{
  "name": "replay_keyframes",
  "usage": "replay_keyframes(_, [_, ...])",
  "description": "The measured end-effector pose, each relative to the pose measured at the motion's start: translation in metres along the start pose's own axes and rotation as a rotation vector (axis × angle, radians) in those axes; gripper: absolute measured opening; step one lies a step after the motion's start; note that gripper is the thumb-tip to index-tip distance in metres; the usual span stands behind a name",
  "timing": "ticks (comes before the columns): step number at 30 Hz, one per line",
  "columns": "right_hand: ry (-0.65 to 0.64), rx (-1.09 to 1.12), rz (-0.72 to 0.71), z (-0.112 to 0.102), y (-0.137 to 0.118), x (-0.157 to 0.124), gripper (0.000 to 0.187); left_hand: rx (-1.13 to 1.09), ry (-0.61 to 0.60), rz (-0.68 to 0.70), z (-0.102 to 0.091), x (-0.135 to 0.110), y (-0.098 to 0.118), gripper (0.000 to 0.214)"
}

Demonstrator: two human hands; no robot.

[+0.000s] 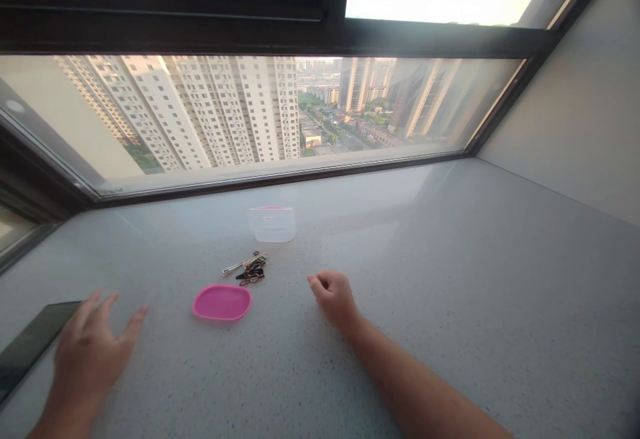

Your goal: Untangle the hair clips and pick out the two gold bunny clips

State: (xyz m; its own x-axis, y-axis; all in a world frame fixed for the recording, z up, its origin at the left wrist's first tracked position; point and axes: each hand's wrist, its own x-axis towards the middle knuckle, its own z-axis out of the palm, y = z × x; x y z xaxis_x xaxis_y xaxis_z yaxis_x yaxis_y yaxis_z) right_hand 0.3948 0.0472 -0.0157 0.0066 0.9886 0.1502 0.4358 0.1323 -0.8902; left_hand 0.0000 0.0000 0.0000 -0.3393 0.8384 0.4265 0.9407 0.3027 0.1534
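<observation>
My left hand [90, 345] is spread at the lower left, beside and partly over the edge of a flat dark panel that looks like a tablet [30, 342]. My right hand [335, 297] is curled closed and rests on the pale speckled sill; anything inside its fingers is hidden. Between the hands lies a pink oval lid [222, 303], nearer to my left hand. Just behind it sits a small pile of hair clips [253, 268], dark and metallic. Farther back stands a clear plastic container [273, 225] with a trace of pink along its top.
The speckled sill [450, 305] runs up to a dark window frame [280, 177] at the back. A white wall [580, 105] bounds it on the right. Tall buildings [225, 112] and a street show through the glass.
</observation>
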Motion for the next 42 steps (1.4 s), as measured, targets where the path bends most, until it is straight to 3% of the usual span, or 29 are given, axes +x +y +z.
replay_keyframes(1, [0.0,0.0,0.0,0.0,0.0,0.0,0.04,-0.01,0.037,0.074,0.006,0.004,0.011,0.052])
replay_keyframes(4, [-0.009,0.003,-0.005,-0.001,0.0,0.0,0.04,-0.063,-0.038,0.233,0.017,0.006,0.042,0.05])
replay_keyframes(8, [-0.019,0.008,-0.011,-0.001,0.0,-0.001,0.04,-0.163,-0.17,0.33,0.021,0.004,0.08,0.054])
replay_keyframes(12, [-0.021,0.004,-0.017,-0.002,0.0,0.0,0.04,-0.214,-0.195,0.39,0.021,0.008,0.116,0.053])
replay_keyframes(15, [-0.023,0.001,-0.019,-0.002,-0.001,0.0,0.04,-0.25,-0.187,0.473,0.018,0.012,0.137,0.046])
replay_keyframes(18, [-0.025,-0.001,-0.025,-0.003,-0.001,0.001,0.04,-0.271,-0.255,0.573,0.015,0.014,0.149,0.037])
replay_keyframes(22, [-0.028,0.001,-0.024,-0.002,-0.001,0.001,0.04,-0.275,-0.313,0.605,0.015,0.016,0.155,0.026])
replay_keyframes(26, [-0.031,0.007,-0.022,-0.002,-0.001,0.001,0.039,-0.28,-0.314,0.561,0.015,0.022,0.151,0.027])
replay_keyframes(31, [-0.027,0.01,-0.026,-0.003,-0.001,0.002,0.038,-0.253,-0.288,0.341,0.011,0.037,0.132,0.043])
replay_keyframes(37, [-0.022,0.019,-0.026,-0.003,-0.002,0.002,0.038,-0.366,-0.423,0.059,0.012,0.034,0.096,0.057])
replay_keyframes(40, [-0.02,0.026,-0.026,-0.002,-0.002,0.002,0.038,-0.428,-0.415,0.077,0.018,0.025,0.094,0.06])
replay_keyframes(42, [-0.016,0.033,-0.026,-0.002,-0.002,0.002,0.038,-0.438,-0.39,0.135,0.023,0.022,0.104,0.06])
